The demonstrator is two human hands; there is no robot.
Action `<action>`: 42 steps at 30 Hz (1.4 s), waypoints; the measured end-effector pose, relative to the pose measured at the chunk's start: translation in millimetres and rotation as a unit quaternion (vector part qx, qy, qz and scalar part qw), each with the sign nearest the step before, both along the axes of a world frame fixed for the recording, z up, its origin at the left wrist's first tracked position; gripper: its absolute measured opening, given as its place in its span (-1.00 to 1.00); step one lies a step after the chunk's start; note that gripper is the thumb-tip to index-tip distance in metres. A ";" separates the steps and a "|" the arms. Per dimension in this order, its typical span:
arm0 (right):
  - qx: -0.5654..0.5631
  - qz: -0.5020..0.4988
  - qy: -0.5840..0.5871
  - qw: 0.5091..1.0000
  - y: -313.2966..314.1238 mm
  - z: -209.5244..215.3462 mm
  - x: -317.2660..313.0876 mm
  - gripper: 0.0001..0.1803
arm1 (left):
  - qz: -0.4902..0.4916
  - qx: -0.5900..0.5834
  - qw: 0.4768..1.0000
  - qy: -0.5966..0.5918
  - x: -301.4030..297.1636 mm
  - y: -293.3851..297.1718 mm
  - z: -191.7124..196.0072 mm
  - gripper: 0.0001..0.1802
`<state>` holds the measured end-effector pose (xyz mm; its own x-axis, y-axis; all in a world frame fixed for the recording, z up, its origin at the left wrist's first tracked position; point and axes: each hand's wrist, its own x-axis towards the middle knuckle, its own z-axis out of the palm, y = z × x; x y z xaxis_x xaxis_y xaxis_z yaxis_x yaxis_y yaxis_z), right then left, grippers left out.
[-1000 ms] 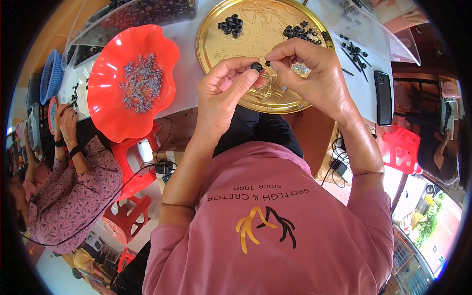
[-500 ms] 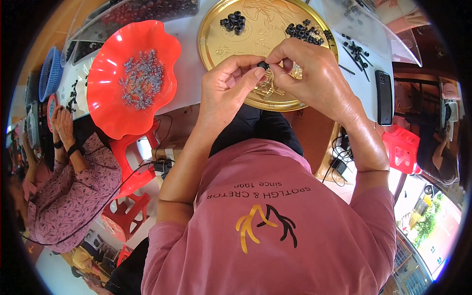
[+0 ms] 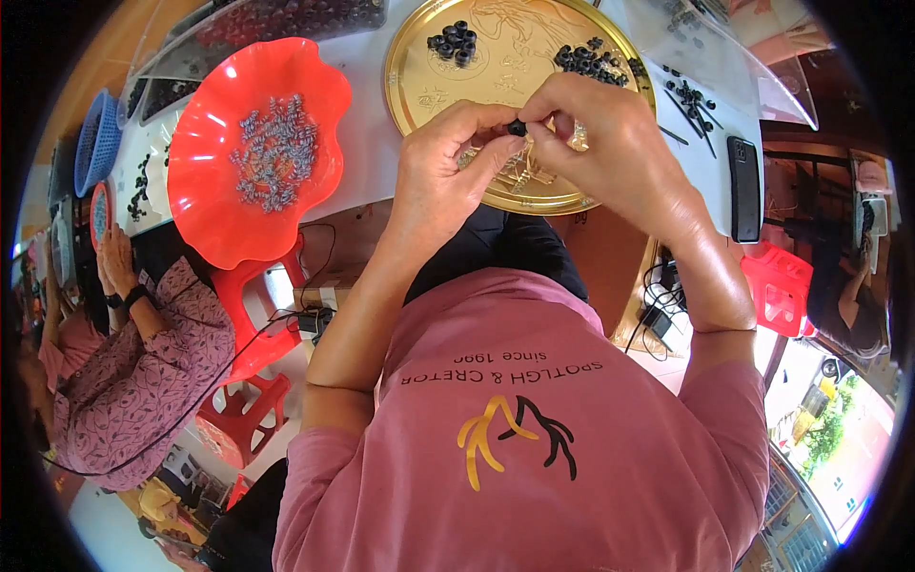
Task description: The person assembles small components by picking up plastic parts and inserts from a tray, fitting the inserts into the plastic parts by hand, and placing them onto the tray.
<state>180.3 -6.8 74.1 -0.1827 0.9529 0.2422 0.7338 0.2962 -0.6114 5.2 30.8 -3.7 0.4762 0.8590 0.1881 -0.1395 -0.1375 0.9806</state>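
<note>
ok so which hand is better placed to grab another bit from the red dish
Left, probably. The left hand sits nearer the red dish, which lies on its side. The right hand is farther across the gold tray. Both pinch the small black piece.

A wavy bowl of small metal parts sits left of the round tray; a phone, probably, lies right.

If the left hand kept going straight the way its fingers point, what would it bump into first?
Probably the right hand. The left hand points its fingers toward it, and both already pinch the same small black part between them. The gold tray lies beneath, though depth is hard to judge.
</note>
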 end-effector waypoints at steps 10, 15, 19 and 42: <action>-0.361 0.010 0.406 0.840 -0.1 -9.9 20.6 -0.70 | 0.028 0.219 0.975 -0.032 -5.6 9.9 13.2 -0.75; -0.404 0.059 0.522 0.749 -10.8 -26.1 19.9 -0.62 | -0.020 0.255 0.966 -0.033 -4.3 8.4 23.6 -0.76; -0.377 0.036 0.535 0.755 -15.6 -23.6 13.6 -0.61 | -0.023 0.268 0.963 -0.033 0.2 6.9 26.1 -0.77; 0.212 -0.058 -0.048 0.974 46.8 51.7 100.1 -0.79 | 0.044 0.148 0.985 0.078 -15.9 -19.6 8.3 -0.73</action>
<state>280.4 40.0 125.8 -0.1216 0.7860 0.6062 0.8255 0.4192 -0.3779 -10.8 11.1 4.7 0.4445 0.8175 0.3662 0.0357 -0.4247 0.9046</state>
